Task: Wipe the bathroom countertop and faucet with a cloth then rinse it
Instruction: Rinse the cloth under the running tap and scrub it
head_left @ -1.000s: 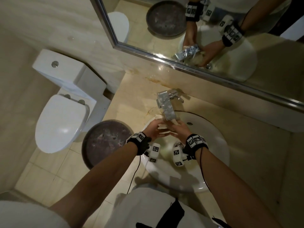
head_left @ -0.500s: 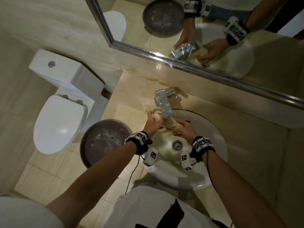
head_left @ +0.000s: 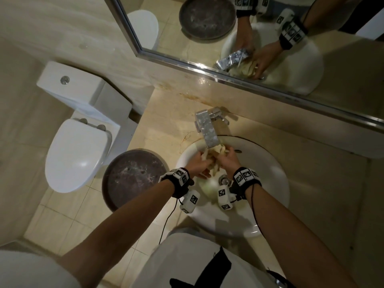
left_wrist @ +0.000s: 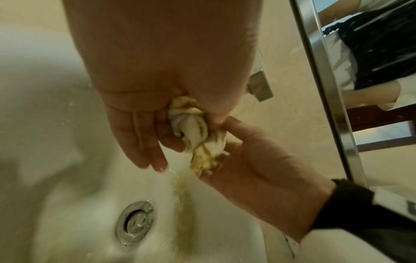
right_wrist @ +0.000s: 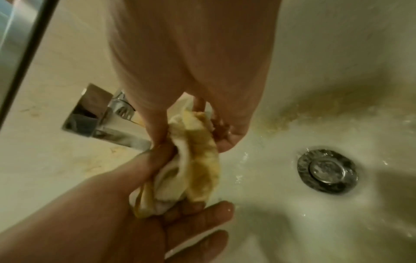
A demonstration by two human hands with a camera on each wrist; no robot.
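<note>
Both hands grip the twisted, yellow-stained cloth (head_left: 214,155) over the white sink (head_left: 268,169), just below the faucet (head_left: 206,129) spout. The left hand (head_left: 199,163) and right hand (head_left: 227,161) sit close together, fingers curled around opposite ends. Yellowish water runs toward the drain (left_wrist: 135,223).

The cloth (head_left: 214,155) is a pale, yellow-brown stained rag, wet and twisted into a tight rope, bunched just below the spout of the faucet (head_left: 207,129). The faucet is a square chrome block, spotted with droplets, standing on the beige stone countertop (head_left: 166,129) and reaching over the white basin.
</note>
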